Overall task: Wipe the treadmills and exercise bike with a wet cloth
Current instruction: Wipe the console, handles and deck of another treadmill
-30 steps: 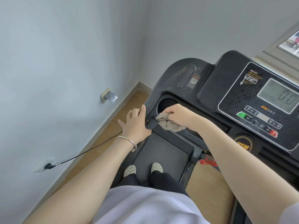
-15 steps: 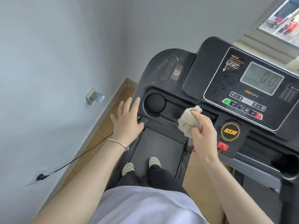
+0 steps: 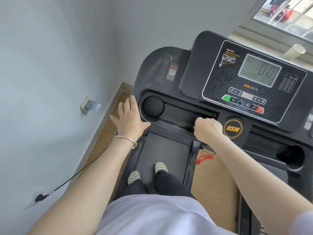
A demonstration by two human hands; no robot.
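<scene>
While the person stands on the belt of the big black plastic treadmill, the wiping is under way on its console, in the long shallow tray below the grey display panel. The right hand is balled up, knuckles toward us, pressed down at the tray's right end just beside the round gold HSM badge. The wet cloth itself I can't see now; my guess is it's bunched under that fist, so I can't tell what the grip holds. The left hand lies flat, fingers spread and straight, resting on the console's left edge next to the round black cup well, bracing.

Next, I'd say, comes a sweep along the tray toward that well, then up over the dusty-looking speaker shoulder; the buttons want a light touch.

Around it: pale grey walls, a wooden floor strip, a window top right, a black power cable running to a wall socket, a red safety cord dangling.
</scene>
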